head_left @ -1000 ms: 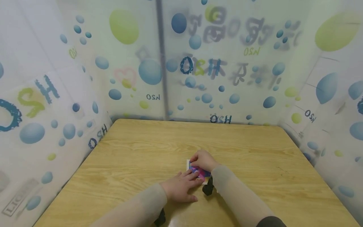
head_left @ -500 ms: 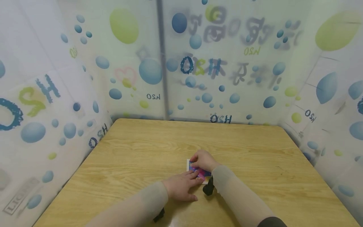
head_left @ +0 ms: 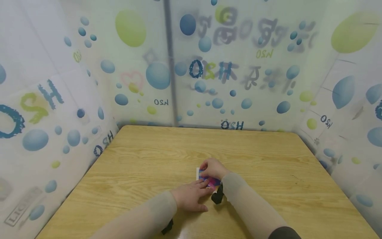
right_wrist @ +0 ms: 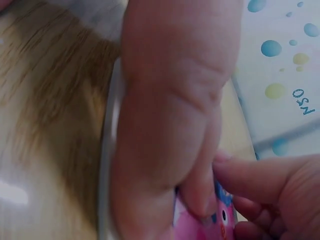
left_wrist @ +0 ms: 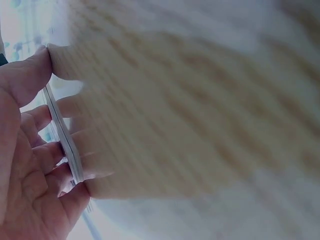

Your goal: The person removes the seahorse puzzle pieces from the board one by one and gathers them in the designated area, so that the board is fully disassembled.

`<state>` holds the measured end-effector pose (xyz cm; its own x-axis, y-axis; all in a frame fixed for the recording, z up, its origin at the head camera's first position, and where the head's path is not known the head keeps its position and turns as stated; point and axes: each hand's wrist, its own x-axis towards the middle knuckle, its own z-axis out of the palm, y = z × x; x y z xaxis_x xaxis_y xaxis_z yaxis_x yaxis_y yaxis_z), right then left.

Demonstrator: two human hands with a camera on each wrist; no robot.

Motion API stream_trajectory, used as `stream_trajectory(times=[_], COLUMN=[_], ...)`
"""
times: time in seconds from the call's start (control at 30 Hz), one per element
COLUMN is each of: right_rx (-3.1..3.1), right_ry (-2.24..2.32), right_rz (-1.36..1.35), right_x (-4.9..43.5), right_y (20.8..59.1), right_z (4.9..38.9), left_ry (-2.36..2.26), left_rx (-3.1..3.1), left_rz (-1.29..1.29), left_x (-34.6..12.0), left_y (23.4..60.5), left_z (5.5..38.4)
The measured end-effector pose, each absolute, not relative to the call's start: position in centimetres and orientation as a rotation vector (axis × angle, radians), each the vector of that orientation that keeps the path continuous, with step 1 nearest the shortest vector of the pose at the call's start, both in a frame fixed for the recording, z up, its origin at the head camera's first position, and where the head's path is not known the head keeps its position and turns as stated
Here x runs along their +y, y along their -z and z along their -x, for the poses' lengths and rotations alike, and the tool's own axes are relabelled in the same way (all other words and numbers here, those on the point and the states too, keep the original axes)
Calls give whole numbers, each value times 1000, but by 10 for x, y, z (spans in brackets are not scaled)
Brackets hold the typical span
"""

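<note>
Only the small black lump-shaped piece at your right wrist had shifted, slightly to the left, since the frame just before; both hands kept nearly the same places. Your left hand, with fingers stretched, pressed the near left part of the flat blue-and-pink printed card with white edge, which lay on the pale brown wooden table. Your right hand was curled at its far left edge and seemed to pinch it. So I judged the work little advanced.

Left hand is palm down, fingers extended, thumb splayed. Right hand sits just beyond, fingers curled to pinch. Left forearm and right forearm angle inward.
</note>
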<state>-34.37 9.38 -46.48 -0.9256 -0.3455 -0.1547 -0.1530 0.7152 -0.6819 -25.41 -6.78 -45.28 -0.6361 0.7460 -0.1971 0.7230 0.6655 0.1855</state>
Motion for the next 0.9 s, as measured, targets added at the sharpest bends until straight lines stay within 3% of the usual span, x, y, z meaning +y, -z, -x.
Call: stream_trajectory(times=[0.9], right_rx=[2617], right_ry=[1026], right_rz=[282], right_x=[90], right_y=[459], right_z=[342], left_ry=[-152], left_rx=[2607], left_rz=[-1196], left_x=[-71], left_y=[452], left_z=[255])
